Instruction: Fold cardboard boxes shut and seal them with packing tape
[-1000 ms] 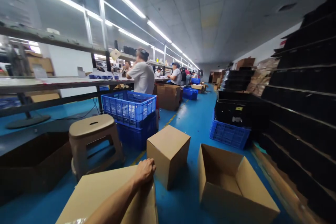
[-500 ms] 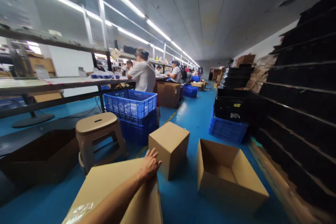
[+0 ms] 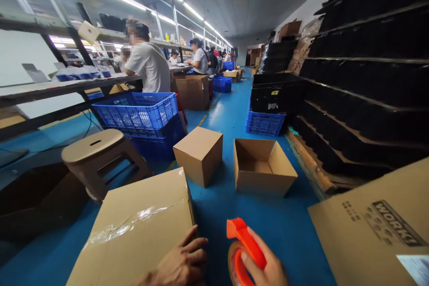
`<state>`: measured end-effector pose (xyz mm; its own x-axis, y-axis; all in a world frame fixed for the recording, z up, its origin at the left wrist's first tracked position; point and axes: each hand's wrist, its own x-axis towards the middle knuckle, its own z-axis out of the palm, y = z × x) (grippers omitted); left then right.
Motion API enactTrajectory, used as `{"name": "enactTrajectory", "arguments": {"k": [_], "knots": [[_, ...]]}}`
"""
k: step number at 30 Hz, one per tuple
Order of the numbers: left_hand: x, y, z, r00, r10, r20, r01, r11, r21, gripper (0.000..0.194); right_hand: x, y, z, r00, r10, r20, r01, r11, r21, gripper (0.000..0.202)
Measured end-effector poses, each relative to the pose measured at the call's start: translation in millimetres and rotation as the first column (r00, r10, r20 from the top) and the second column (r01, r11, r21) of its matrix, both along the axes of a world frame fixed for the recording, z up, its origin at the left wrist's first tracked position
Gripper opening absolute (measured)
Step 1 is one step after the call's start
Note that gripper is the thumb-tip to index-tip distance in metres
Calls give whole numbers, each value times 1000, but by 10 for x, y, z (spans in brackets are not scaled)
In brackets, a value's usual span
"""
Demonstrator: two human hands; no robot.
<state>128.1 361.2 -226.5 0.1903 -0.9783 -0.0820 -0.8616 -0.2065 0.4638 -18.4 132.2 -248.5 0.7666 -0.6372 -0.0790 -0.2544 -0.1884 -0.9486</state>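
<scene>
A large cardboard box [image 3: 140, 214] with clear, shiny tape across its top stands at the lower left. My left hand [image 3: 184, 257] lies on its near right edge, fingers apart and pointing towards the side. To the right of the box, my right hand [image 3: 264, 263] is wrapped round an orange tape dispenser [image 3: 250, 241], whose roll of tape faces the box without touching it. Beyond them stand a closed small carton [image 3: 198, 154] and an open carton [image 3: 258, 165] with nothing inside.
A beige stool [image 3: 97, 149] and stacked blue crates [image 3: 140, 114] are on the left, beside a workbench [image 3: 67, 85] with seated people. A printed carton [image 3: 375, 219] stands at the lower right, below tall black stacks [image 3: 365, 85].
My left hand has moved down along the box's right edge. My right hand has come into view with the orange dispenser. The view has shifted right, showing the printed carton.
</scene>
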Motion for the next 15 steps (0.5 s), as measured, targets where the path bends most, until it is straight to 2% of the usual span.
{"name": "enactTrajectory", "arguments": {"k": [2, 4, 5, 6, 7, 9, 10, 11, 13, 15], "knots": [[51, 13, 46, 999, -41, -22, 40, 999, -26, 39, 66, 43, -35, 997, -55, 52, 46, 986, 157, 62], [74, 60, 67, 997, -51, -57, 45, 995, -94, 69, 161, 99, -76, 988, -143, 67, 112, 935, 336, 74], [70, 89, 63, 997, -8, -71, -2, 990, -143, 80, 239, 133, -91, 979, -195, 58, 155, 898, 411, 79], [58, 114, 48, 993, 82, -86, -98, 975, -198, 85, 344, 170, -97, 971, -236, 48, 185, 861, 474, 82], [42, 131, 26, 970, 217, -109, -239, 936, -260, 82, 476, 211, -92, 963, -264, 47, 202, 828, 524, 82], [14, 132, -30, 857, 480, -186, -515, 788, -336, 69, 797, 299, -56, 956, -278, 94, 173, 794, 583, 79], [8, 117, -59, 798, 558, -227, -602, 720, -345, 64, 956, 344, -36, 955, -264, 134, 134, 788, 601, 77], [10, 97, -87, 761, 596, -255, -648, 682, -340, 60, 1091, 390, -25, 955, -243, 169, 95, 792, 603, 74], [34, 53, -134, 744, 617, -257, -668, 677, -309, 56, 1219, 486, -60, 959, -210, 188, 51, 785, 618, 68], [76, 29, -168, 751, 626, -210, -660, 699, -276, 53, 1106, 594, -188, 963, -210, 166, 57, 766, 640, 65]]}}
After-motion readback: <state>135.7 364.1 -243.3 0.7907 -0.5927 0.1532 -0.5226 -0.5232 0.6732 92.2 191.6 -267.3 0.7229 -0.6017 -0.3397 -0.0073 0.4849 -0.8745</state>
